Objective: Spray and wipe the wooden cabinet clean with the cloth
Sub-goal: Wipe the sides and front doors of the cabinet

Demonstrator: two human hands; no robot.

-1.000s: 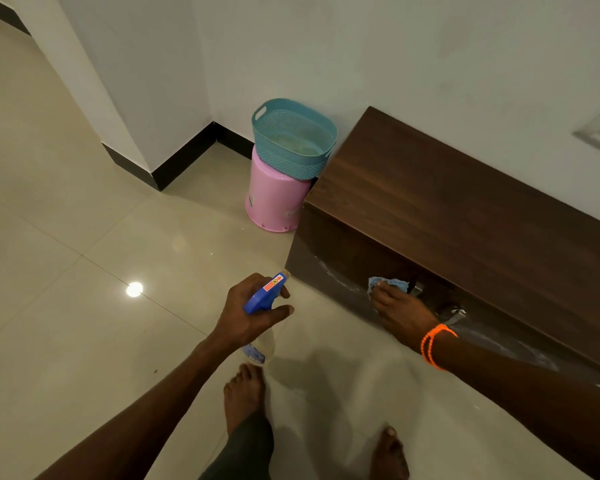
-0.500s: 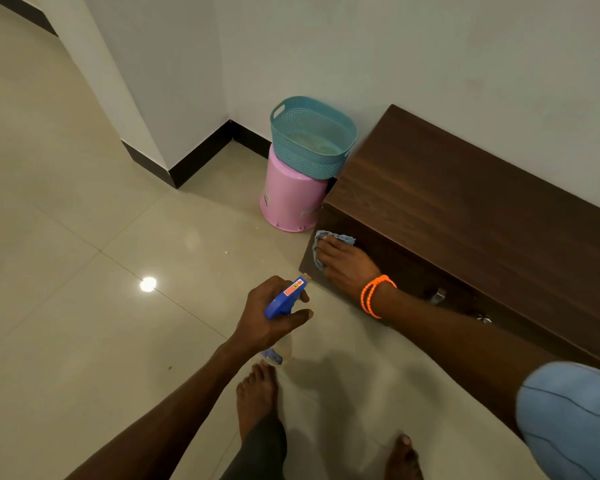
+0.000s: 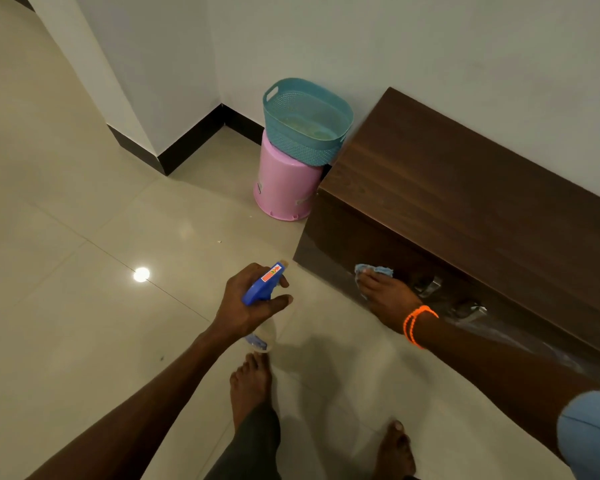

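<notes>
A low dark wooden cabinet (image 3: pixel 465 188) stands along the wall on the right; wet streaks show on its front face. My right hand (image 3: pixel 390 299) presses a light blue cloth (image 3: pixel 374 271) flat against the lower front of the cabinet, just left of two metal handles (image 3: pixel 430 285). My left hand (image 3: pixel 250 303) holds a spray bottle (image 3: pixel 262 284) with a blue trigger head over the floor, nozzle pointing toward the cabinet. The bottle's clear body hangs below my palm.
A teal basket (image 3: pixel 305 119) sits on an upturned pink stool (image 3: pixel 284 188) beside the cabinet's left end. Glossy tile floor (image 3: pixel 84 271) spreads to the left. A wall corner with black skirting (image 3: pixel 174 147) juts out behind. My bare feet (image 3: pixel 250 386) stand near the cabinet.
My right hand slid the cloth from the handles up to the cabinet's top left front corner, then back down and right across the front. The left hand kept the bottle steady.
</notes>
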